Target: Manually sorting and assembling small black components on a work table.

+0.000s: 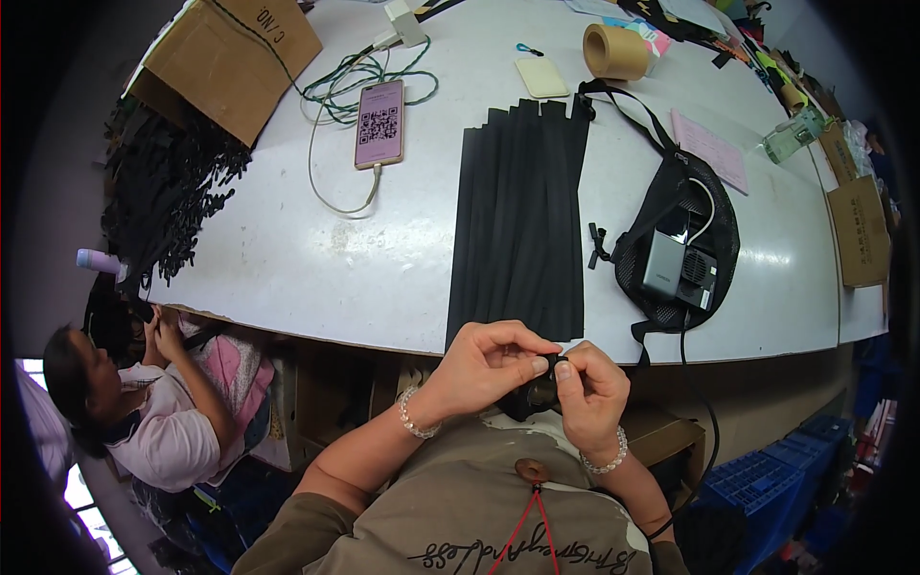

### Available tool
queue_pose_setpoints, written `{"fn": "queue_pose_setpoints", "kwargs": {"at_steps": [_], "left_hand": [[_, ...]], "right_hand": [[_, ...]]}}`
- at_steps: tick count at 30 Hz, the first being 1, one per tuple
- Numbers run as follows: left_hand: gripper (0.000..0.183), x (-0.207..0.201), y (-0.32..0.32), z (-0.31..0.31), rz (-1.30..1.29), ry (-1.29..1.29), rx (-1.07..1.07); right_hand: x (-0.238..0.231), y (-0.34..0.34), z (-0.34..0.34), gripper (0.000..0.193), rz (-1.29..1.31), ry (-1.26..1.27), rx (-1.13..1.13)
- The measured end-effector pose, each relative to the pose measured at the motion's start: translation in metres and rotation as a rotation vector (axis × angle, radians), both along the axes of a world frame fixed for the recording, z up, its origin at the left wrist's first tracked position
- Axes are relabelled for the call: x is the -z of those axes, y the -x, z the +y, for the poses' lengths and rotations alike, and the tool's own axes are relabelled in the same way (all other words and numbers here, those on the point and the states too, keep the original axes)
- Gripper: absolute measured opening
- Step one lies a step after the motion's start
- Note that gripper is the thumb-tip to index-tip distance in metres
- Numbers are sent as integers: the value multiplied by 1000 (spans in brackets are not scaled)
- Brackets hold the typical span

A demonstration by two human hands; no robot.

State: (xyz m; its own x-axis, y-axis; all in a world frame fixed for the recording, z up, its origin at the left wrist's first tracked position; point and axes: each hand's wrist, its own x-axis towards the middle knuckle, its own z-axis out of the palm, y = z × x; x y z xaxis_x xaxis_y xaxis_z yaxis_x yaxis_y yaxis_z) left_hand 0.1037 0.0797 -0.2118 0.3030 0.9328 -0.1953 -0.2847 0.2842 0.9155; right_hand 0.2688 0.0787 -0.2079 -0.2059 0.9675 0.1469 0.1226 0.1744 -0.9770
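Observation:
My left hand (489, 369) and my right hand (592, 395) meet just off the table's near edge, fingers pinched closed. Between their fingertips is a small black piece (553, 358), mostly hidden, whose kind I cannot make out. Black material (529, 401) hangs below the fingers, close to my body. Straight ahead of the hands lies a stack of long flat black straps (520, 220), running away from me with uneven far ends. A few small black cord ends (599, 247) lie to the right of the stack.
A black mesh bag (724, 240) holding a grey power bank (663, 266) lies right; its cable runs toward me. A phone (380, 125) on a cable, a tape roll (615, 52) and a bottle (793, 134) stand farther off. Another person (163, 422) sits left by heaped black cords (168, 201).

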Motion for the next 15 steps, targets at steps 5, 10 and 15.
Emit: {"fn": "queue_pose_setpoints", "kwargs": {"at_steps": [5, 10, 15], "left_hand": [[21, 1, -3, -6, -71, 24, -97], [25, 4, -5, -7, -159, 23, -162], [29, 4, -10, -7, -84, -51, -240]], "right_hand": [[1, -1, 4, 11, 39, 62, -21], [1, -5, 4, 7, 12, 75, -64], [-7, 2, -3, 13, 207, 275, 77]]}}
